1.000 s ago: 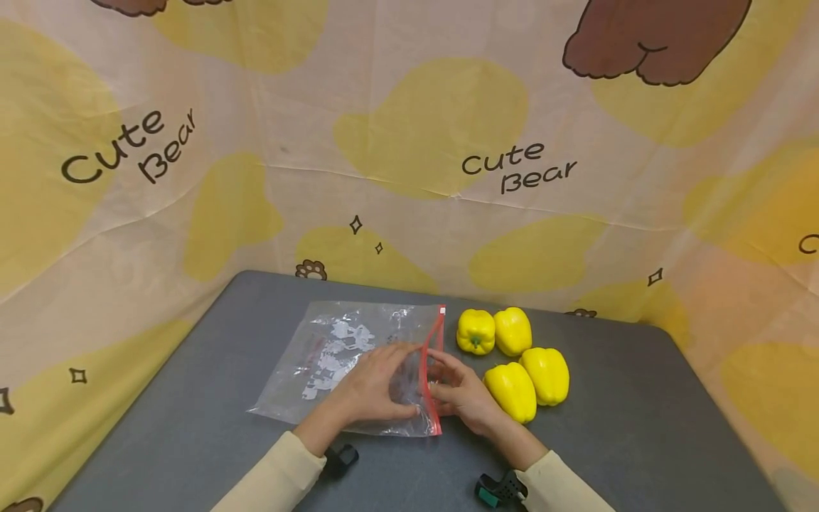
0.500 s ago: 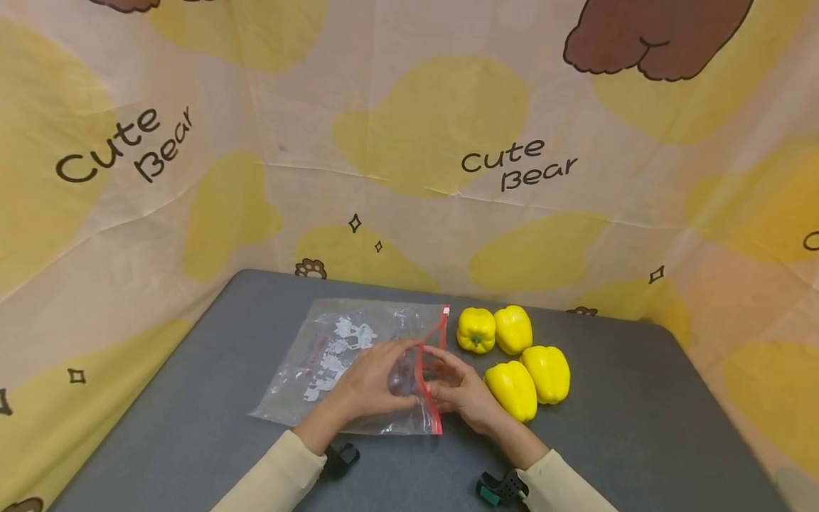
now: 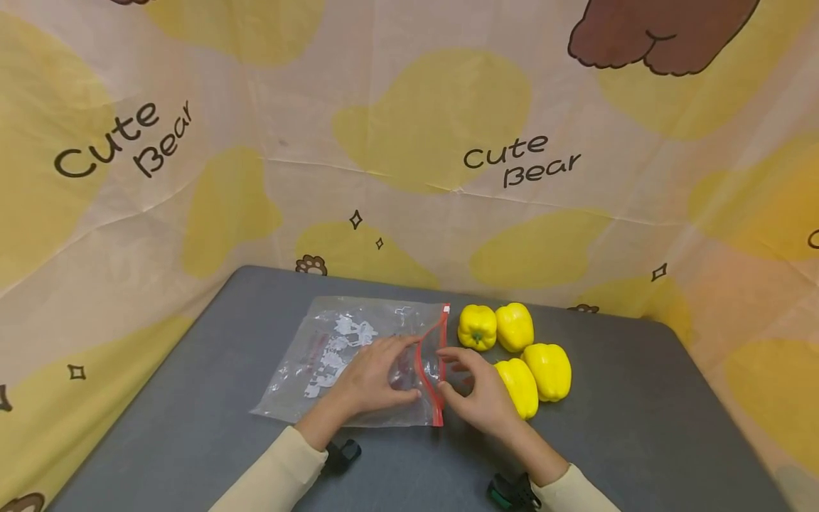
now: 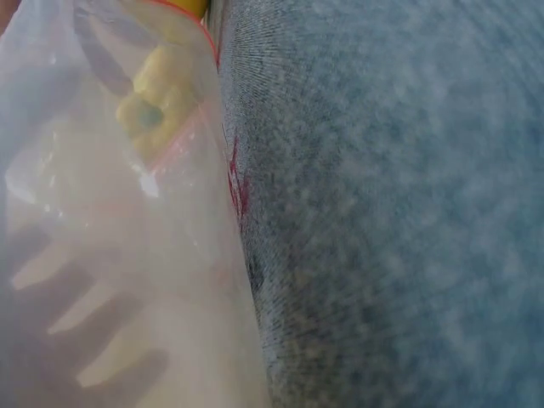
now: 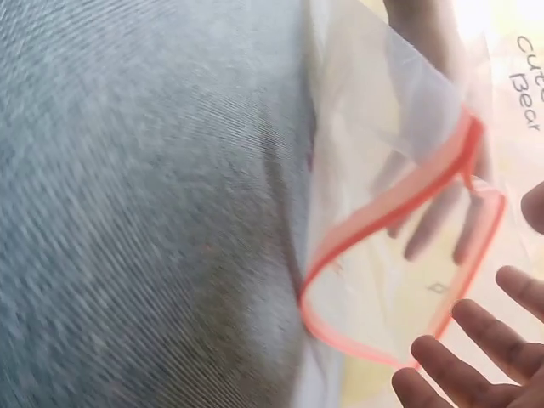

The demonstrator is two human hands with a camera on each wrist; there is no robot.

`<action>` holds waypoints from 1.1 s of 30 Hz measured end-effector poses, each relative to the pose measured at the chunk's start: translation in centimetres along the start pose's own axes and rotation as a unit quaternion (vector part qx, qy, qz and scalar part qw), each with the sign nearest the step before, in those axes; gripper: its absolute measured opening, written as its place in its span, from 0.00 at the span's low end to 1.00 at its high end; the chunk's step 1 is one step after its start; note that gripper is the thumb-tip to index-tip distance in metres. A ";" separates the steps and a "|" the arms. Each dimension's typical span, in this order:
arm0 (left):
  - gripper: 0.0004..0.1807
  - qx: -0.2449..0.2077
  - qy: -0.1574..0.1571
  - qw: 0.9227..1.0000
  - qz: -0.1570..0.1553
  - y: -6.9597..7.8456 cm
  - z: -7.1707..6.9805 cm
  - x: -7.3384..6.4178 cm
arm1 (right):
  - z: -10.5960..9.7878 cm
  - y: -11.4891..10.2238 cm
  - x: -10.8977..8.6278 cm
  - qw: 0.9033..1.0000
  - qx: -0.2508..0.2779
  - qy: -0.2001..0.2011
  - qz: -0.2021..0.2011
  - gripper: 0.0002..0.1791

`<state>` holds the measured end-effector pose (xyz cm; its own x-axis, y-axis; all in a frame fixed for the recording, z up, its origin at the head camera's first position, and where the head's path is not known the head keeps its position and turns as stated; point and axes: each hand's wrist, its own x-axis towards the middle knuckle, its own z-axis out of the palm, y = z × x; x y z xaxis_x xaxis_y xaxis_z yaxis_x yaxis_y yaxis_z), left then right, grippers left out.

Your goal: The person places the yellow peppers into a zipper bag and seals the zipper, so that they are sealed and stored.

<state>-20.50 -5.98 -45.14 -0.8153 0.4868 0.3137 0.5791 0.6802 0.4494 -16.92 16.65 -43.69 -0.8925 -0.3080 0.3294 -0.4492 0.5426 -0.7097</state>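
A clear zip bag (image 3: 291, 370) with a red zip edge (image 3: 441, 414) and white print lies on the table, its mouth to the right. My left hand (image 3: 367, 377) rests over the bag near that mouth, thumb apart from the fingers. In the right wrist view its straight, spread fingers show through the film, and the zip edge gapes in a loop. My right hand (image 3: 483, 402) is just right of the mouth with loosely bent fingers (image 5: 489, 336) and nothing held. Close behind it sits a yellow bell pepper (image 3: 521, 387), partly hidden by the hand.
Three more yellow bell peppers stand beyond the right hand: one at the right (image 3: 547, 371), one with its stem toward me (image 3: 477, 328), and one beside it (image 3: 515, 327). The grey table (image 3: 614, 398) ends at a printed cloth backdrop (image 3: 409, 156).
My right hand has drawn back to the right, out of the bag's mouth, and now overlaps the nearest pepper more. The left hand has barely moved.
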 end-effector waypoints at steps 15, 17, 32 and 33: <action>0.45 0.014 0.006 1.000 -0.003 -0.3 -0.2 0.0 | -4.5 -0.8 -0.7 0.983 -0.153 0.097 -0.031 0.21; 0.46 0.014 0.003 1.000 -0.004 -0.3 -0.2 0.0 | -5.2 -0.5 -0.7 0.978 -0.172 0.117 -0.022 0.20; 0.44 0.013 -0.011 1.000 -0.012 -0.1 -0.4 0.0 | -10.0 3.8 -1.4 0.947 -0.266 0.138 0.114 0.24; 0.44 0.014 -0.012 1.000 -0.014 -0.1 -0.4 0.0 | -10.2 4.1 -1.4 0.947 -0.266 0.134 0.123 0.24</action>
<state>-20.54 -6.28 -44.83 -0.8310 0.4803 0.2807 0.5562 0.7083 0.4347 -17.88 27.25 -40.72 -0.9189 0.0497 0.3914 -0.1187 0.9112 -0.3945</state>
